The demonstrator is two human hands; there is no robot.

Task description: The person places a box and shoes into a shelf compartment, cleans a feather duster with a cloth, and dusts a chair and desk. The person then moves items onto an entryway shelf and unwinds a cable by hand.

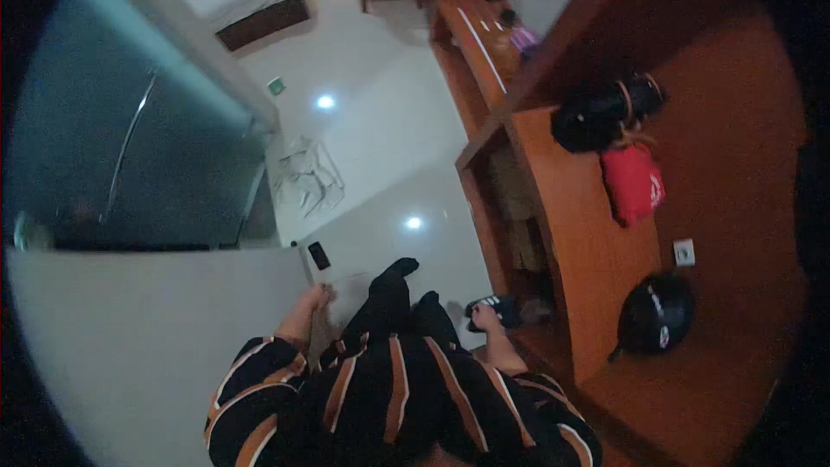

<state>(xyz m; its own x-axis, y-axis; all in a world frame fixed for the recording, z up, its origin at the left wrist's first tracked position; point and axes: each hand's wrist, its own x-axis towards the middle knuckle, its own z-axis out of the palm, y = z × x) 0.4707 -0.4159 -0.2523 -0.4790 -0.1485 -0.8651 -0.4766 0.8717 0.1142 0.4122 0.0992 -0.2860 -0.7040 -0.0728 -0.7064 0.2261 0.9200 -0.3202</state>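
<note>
at the right hand (487, 318), touching it, lies a striped dark shoe (507, 310), long axis running crosswise toward the wooden cabinet (558, 225); whether fingers grip it, i cannot tell. the left hand (320, 296), farther off, looks loosely curled, contents unclear.

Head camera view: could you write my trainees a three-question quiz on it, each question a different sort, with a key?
1. Multiple choice. The right hand is at:
A) the bed
B) the dark shoe with white stripes
C) the wall socket

2. True or false: the dark phone-like object lies nearer the left hand than the right hand.

3. Fill the gap: the person's black shirt has brown and ____ stripes.

Key: 1 B; 2 True; 3 white.
</note>
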